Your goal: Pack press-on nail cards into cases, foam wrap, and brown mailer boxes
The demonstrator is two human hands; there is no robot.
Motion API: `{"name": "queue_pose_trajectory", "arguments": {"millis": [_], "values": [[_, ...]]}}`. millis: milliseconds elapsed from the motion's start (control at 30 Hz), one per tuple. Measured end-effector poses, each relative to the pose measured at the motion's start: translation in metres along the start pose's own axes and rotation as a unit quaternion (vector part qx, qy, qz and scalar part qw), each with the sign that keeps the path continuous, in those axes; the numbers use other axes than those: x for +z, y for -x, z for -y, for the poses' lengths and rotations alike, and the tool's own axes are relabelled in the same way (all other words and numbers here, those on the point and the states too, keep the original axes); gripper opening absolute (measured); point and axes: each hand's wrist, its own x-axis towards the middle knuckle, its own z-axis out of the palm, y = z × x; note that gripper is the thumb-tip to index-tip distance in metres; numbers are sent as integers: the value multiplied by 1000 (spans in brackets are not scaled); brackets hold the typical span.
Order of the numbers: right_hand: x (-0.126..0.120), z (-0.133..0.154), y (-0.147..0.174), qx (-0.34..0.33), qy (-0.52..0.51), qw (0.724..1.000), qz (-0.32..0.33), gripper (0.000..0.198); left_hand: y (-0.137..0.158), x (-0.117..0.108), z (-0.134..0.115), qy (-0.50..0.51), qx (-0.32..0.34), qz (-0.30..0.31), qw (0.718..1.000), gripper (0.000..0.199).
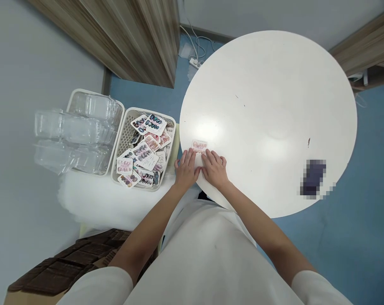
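A small card of pink press-on nails (200, 146) lies on the round white table (268, 106) near its left front edge. My left hand (186, 170) rests at the table edge, its fingers stretched out and fingertips by the card's lower left side. Just right of it, my right hand (215, 169) lies flat on the tabletop with its fingers extended, fingertips by the card's lower right corner. The two thumbs come close together below the card. Neither hand is closed around anything. The card's lower part is partly covered by the fingers.
To the left stands a white basket (173, 123) heaped with press-on nail cards (142, 151). Beside it, another basket (73, 97) overflows with clear plastic boxes (82, 129). A blurred dark object (313, 178) lies on the table's right. A power strip (194, 63) sits on the floor.
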Motion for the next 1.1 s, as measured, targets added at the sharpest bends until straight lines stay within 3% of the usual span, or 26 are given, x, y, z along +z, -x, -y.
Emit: {"name": "queue_pose_trajectory", "arguments": {"millis": [400,667,867,1100], "values": [[3,-4,0,-13,11,1000,6,51,0,4,0,8,0,-10,1000,59],[0,-9,6,-21,0,1000,-1,54,8,13,-4,4,-9,-48,999,59],[-8,-23,39,-40,-4,999,-2,54,34,19,-17,7,-26,-58,998,57],[-21,-53,95,-111,-17,993,-36,53,87,18,-53,10,-67,-70,995,44]]}}
